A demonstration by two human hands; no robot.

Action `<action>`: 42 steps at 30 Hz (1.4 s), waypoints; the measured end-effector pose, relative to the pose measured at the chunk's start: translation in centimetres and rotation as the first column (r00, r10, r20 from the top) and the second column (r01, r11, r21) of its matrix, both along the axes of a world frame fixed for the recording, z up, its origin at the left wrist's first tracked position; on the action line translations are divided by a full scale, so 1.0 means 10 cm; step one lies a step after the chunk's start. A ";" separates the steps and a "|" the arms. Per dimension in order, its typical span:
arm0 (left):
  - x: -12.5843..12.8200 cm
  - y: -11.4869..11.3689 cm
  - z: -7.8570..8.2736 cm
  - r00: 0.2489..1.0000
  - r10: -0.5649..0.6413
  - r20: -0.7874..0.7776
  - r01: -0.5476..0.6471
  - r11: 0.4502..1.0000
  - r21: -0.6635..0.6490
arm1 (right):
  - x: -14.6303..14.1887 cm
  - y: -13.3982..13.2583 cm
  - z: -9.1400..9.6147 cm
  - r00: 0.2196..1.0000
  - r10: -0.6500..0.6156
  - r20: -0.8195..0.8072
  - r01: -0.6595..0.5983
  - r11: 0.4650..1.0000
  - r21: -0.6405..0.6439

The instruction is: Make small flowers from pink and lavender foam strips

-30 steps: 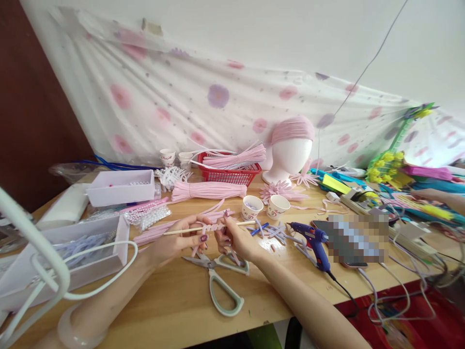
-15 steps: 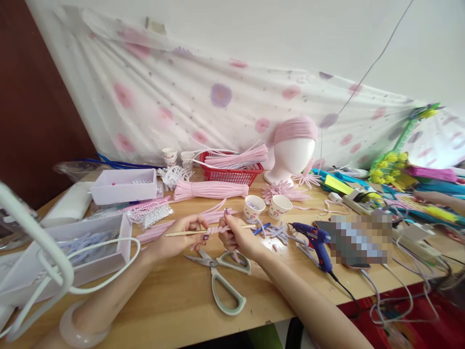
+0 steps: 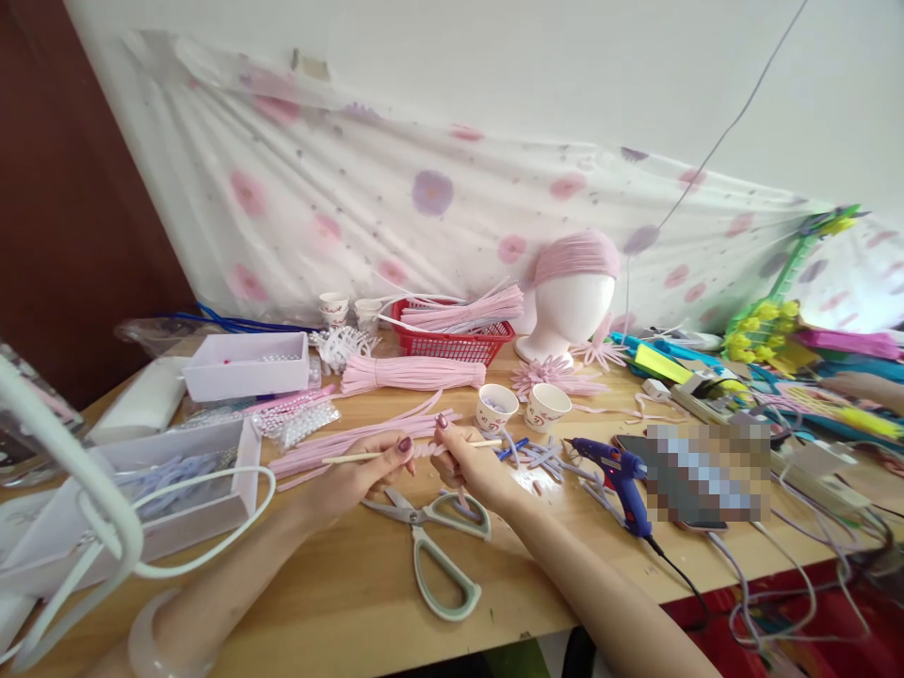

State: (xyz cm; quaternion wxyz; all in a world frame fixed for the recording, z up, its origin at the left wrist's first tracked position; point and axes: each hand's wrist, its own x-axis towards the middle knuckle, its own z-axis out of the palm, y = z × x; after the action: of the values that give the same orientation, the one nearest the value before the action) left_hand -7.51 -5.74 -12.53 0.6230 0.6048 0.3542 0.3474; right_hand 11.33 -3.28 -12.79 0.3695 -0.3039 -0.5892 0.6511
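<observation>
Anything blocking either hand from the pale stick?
Nothing visible: the left hand and right hand already grip the pale stick, pink strip wound around it. The scissors lie below on the table, not between.

The scissors (image 3: 416,517) lie on the table (image 3: 317,603); left of them stands an open box (image 3: 201,523); right, the glue gun (image 3: 625,485); behind them, the stick (image 3: 347,459); behind and rightward, two cups (image 3: 497,422); farther back, the basket (image 3: 459,348) with strips (image 3: 470,311) in it.
</observation>
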 end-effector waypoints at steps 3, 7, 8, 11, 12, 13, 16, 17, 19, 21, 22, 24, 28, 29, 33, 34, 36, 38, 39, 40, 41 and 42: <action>0.02 0.00 -0.01 0.999 0.046 -0.003 -0.046 0.997 0.066 | -0.01 0.00 -0.02 1.000 0.005 -0.014 -0.006 1.000 -0.015; 0.03 0.01 -0.01 0.997 0.039 0.067 -0.040 0.999 0.013 | 0.01 0.01 -0.06 0.996 0.043 -0.075 -0.045 0.999 -0.022; 0.02 0.02 -0.02 0.993 0.031 0.117 -0.028 0.999 -0.030 | 0.03 0.02 -0.05 0.993 0.065 -0.099 -0.068 0.997 -0.028; -0.02 0.03 -0.05 0.956 0.046 0.289 -0.003 0.989 -0.146 | 0.11 0.03 0.00 0.973 0.128 -0.190 -0.144 0.987 -0.074; -0.03 0.03 -0.05 0.942 0.051 0.331 0.007 0.985 -0.173 | 0.14 0.03 0.02 0.966 0.143 -0.213 -0.165 0.982 -0.087; -0.05 0.03 -0.06 0.930 0.052 0.363 0.022 0.980 -0.196 | 0.16 0.04 0.04 0.961 0.157 -0.227 -0.181 0.979 -0.091; -0.06 0.02 -0.05 0.907 0.033 0.420 0.074 0.969 -0.236 | 0.21 0.05 0.08 0.953 0.204 -0.226 -0.225 0.971 -0.073; -0.06 0.01 -0.05 0.903 0.030 0.429 0.083 0.967 -0.241 | 0.22 0.05 0.08 0.949 0.224 -0.223 -0.244 0.967 -0.067; -0.05 0.01 -0.04 0.896 0.030 0.443 0.091 0.964 -0.249 | 0.24 0.06 0.08 0.939 0.264 -0.222 -0.284 0.957 -0.061; -0.04 0.00 -0.02 0.886 0.041 0.461 0.091 0.961 -0.262 | 0.25 0.07 0.06 0.926 0.301 -0.228 -0.325 0.943 -0.072; -0.04 0.00 -0.02 0.882 0.044 0.469 0.094 0.960 -0.265 | 0.25 0.07 0.06 0.923 0.309 -0.231 -0.334 0.939 -0.080; -0.04 -0.01 0.00 0.881 0.038 0.471 0.103 0.957 -0.270 | 0.25 0.08 0.04 0.927 0.297 -0.228 -0.323 0.943 -0.085; -0.03 -0.04 0.02 0.892 -0.002 0.451 0.136 0.955 -0.265 | 0.18 0.03 0.02 0.966 0.198 -0.168 -0.214 0.973 -0.082; -0.02 -0.04 0.02 0.895 -0.014 0.445 0.141 0.957 -0.254 | 0.15 0.01 0.02 0.974 0.177 -0.142 -0.191 0.978 -0.086; -0.01 -0.05 0.02 0.931 -0.036 0.364 0.108 0.978 -0.178 | 0.02 -0.06 -0.01 0.986 0.154 -0.066 -0.158 0.985 -0.070; -0.01 -0.04 0.01 0.944 -0.019 0.330 0.074 0.985 -0.154 | 0.00 -0.07 -0.02 0.989 0.136 -0.064 -0.140 0.989 -0.050; -0.01 -0.03 0.00 0.967 0.049 0.250 -0.028 0.996 -0.089 | -0.01 -0.05 -0.05 0.994 0.086 -0.072 -0.086 0.996 0.004; -0.01 -0.02 -0.01 0.979 0.125 0.159 -0.125 0.992 -0.010 | 0.01 -0.02 -0.08 0.993 0.069 -0.095 -0.066 0.997 0.035; -0.01 -0.01 -0.02 0.981 0.148 0.122 -0.152 0.988 0.027 | 0.02 0.00 -0.08 0.990 0.078 -0.114 -0.073 0.996 0.041; -0.01 -0.01 -0.02 0.983 0.158 0.095 -0.163 0.985 0.057 | 0.03 0.01 -0.09 0.986 0.089 -0.138 -0.084 0.996 0.044; -0.01 -0.01 -0.02 0.985 0.156 0.078 -0.162 0.984 0.078 | 0.04 0.02 -0.09 0.981 0.099 -0.165 -0.092 0.995 0.048; -0.01 -0.01 -0.02 0.986 0.150 0.073 -0.157 0.983 0.094 | 0.04 0.02 -0.09 0.977 0.099 -0.190 -0.089 0.994 0.059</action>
State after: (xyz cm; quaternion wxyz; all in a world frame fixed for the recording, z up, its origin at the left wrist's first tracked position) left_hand -7.59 -5.84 -12.77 0.5748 0.5941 0.3614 0.4313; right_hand 11.72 -3.09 -13.69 0.4011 -0.2020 -0.5806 0.6791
